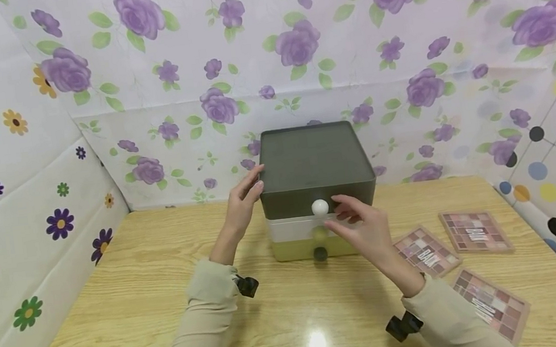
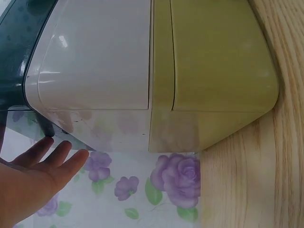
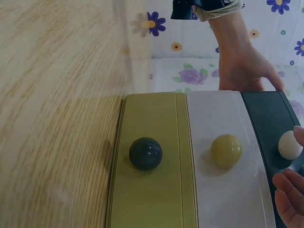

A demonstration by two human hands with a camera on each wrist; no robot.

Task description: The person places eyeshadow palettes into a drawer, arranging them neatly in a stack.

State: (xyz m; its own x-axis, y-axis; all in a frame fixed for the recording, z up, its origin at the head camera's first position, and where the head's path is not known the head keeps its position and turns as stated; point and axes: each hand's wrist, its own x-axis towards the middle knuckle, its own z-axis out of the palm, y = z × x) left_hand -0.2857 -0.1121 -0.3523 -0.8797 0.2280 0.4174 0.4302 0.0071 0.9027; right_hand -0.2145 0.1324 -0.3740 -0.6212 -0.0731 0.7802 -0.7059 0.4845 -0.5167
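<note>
A small three-tier drawer box stands on the table, with a dark green top drawer (image 1: 286, 204), a white middle drawer (image 1: 289, 230) and an olive-yellow bottom drawer (image 1: 292, 250). All three fronts look closed. My left hand (image 1: 240, 207) is at the box's upper left side, fingers extended; in the left wrist view those fingers (image 2: 61, 164) lie beside the dark tier. Beside the top drawer's white knob (image 1: 320, 207) is my right hand (image 1: 367, 229), thumb and forefinger spread apart. The middle knob (image 3: 226, 151) is yellow and the bottom knob (image 3: 146, 153) dark green.
Three eyeshadow palettes lie right of the box: one near it (image 1: 427, 252), one farther back (image 1: 476, 232) and one in front (image 1: 494, 304), partly behind the right sleeve. A flowered cloth (image 1: 171, 94) hangs behind the wooden table (image 1: 133, 304).
</note>
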